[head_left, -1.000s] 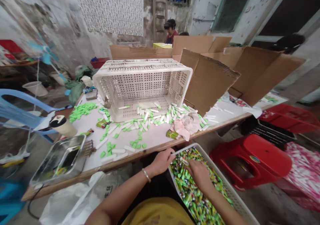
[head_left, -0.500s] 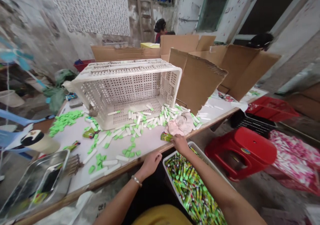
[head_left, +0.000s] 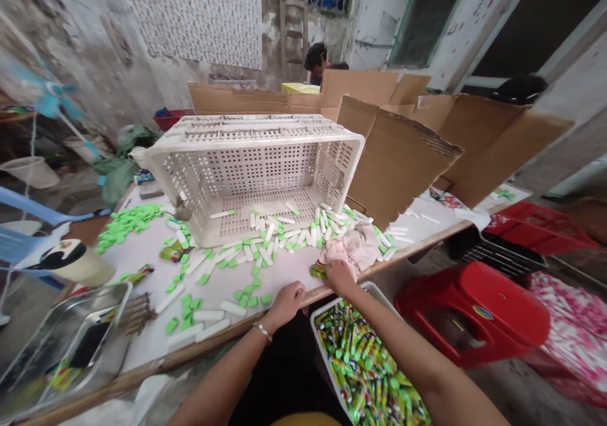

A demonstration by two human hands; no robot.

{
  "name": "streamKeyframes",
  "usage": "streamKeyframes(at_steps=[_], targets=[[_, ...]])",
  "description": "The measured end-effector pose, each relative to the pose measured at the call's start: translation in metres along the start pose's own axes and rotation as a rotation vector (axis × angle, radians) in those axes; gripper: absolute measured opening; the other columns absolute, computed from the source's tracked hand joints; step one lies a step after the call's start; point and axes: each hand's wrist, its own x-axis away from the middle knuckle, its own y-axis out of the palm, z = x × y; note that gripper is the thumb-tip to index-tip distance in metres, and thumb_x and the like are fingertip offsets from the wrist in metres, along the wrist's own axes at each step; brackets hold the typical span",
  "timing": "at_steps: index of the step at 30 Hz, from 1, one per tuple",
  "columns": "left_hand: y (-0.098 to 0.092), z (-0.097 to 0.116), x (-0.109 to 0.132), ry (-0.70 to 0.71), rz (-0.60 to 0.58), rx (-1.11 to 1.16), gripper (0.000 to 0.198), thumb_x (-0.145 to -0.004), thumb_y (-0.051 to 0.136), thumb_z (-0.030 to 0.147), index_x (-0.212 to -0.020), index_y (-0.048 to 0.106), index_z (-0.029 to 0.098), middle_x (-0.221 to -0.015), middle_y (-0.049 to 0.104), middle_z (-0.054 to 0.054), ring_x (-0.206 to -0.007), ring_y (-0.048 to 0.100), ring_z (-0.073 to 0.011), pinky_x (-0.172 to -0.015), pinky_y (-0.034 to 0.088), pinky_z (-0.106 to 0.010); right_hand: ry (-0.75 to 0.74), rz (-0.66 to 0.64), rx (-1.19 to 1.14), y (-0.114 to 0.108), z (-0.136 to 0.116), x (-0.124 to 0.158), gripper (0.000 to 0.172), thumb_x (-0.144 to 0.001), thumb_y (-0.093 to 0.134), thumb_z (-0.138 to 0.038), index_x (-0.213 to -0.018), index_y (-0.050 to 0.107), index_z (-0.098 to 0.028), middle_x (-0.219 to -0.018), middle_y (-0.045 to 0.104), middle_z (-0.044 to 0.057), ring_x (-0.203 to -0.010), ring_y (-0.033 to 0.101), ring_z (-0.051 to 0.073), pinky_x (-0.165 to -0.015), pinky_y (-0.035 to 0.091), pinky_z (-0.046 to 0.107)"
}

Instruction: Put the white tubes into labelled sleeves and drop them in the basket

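**Right hand [head_left: 340, 277] at a pink cloth [head_left: 358, 248], left hand [head_left: 287, 304] empty on the counter [head_left: 289, 268] edge**

From the head camera, looking down over the person's own arms, the left hand sits at the counter's front edge, fingers loosely curled, with nothing visible in it. A bracelet [head_left: 262, 331] circles that wrist. A few white tubes [head_left: 220, 308] lie just beyond those fingers.

The right hand reaches farther in, its fingers bent down against the lower edge of the cloth. Whether it has hold of the cloth I can't tell. A small green packet [head_left: 318, 270] lies just beside it.

Below the counter edge, between the person and a red stool [head_left: 474, 306], stands a white bin [head_left: 322, 366] packed with green printed tubes [head_left: 365, 363]. Both hands are above and apart from them.

Across the counter, more white tubes and green pieces [head_left: 126, 219] are strewn around a big white crate [head_left: 251, 167], which lies tipped on its side against cardboard [head_left: 403, 160]. A steel tray [head_left: 71, 312] sits at the near left corner. Far back, another person [head_left: 315, 59] stands behind the cardboard.
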Motion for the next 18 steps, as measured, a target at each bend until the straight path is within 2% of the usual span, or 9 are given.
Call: streamKeyframes(at_steps=[4,8,13,16,18], targets=[[0.010,0.003,-0.042,-0.049,0.077,0.018,0.018,-0.080,0.038,0.020,-0.075,0.055,0.016,-0.080,0.060,-0.004,-0.080,0.052,-0.0166,-0.076,0.037,-0.028,-0.041,0.014,0.051,0.005,-0.006,-0.005,0.022,-0.083,0.040,-0.009,-0.092,0.060,-0.009,-0.094,0.062,0.017,-0.090,0.055,0.023,-0.077,0.038,0.034],[0.020,0.003,-0.065,-0.111,0.108,0.105,0.013,-0.080,0.041,0.021,-0.078,0.053,0.016,-0.078,0.059,-0.005,-0.077,0.053,-0.0170,-0.073,0.039,-0.029,-0.056,0.060,0.079,0.007,-0.005,-0.011,0.024,-0.080,0.039,-0.003,-0.097,0.056,-0.007,-0.095,0.061,0.019,-0.089,0.056,0.023,-0.071,0.042,0.033],[0.025,0.001,-0.065,-0.256,0.134,0.281,0.029,-0.085,0.034,0.039,-0.094,0.046,0.014,-0.079,0.059,-0.006,-0.064,0.055,-0.0148,-0.059,0.042,-0.028,-0.084,0.124,0.074,0.008,-0.009,-0.002,0.026,-0.082,0.038,-0.005,-0.103,0.051,-0.010,-0.094,0.059,0.015,-0.088,0.054,0.022,-0.072,0.043,0.033],[0.022,0.004,-0.059,-0.301,0.072,0.433,0.036,-0.083,0.038,0.047,-0.098,0.046,0.015,-0.084,0.060,-0.005,-0.060,0.056,-0.0123,-0.054,0.044,-0.025,-0.089,0.162,0.066,0.006,-0.016,0.010,0.027,-0.084,0.035,-0.006,-0.107,0.049,-0.011,-0.095,0.058,0.015,-0.087,0.053,0.023,-0.073,0.041,0.035],[0.020,0.006,-0.056,-0.306,0.027,0.530,0.035,-0.081,0.043,0.046,-0.097,0.047,0.015,-0.082,0.060,-0.004,-0.060,0.057,-0.0111,-0.053,0.045,-0.023,-0.094,0.198,0.065,0.005,-0.021,0.016,0.026,-0.085,0.034,-0.008,-0.106,0.049,-0.011,-0.093,0.057,0.014,-0.086,0.053,0.023,-0.073,0.040,0.035]])
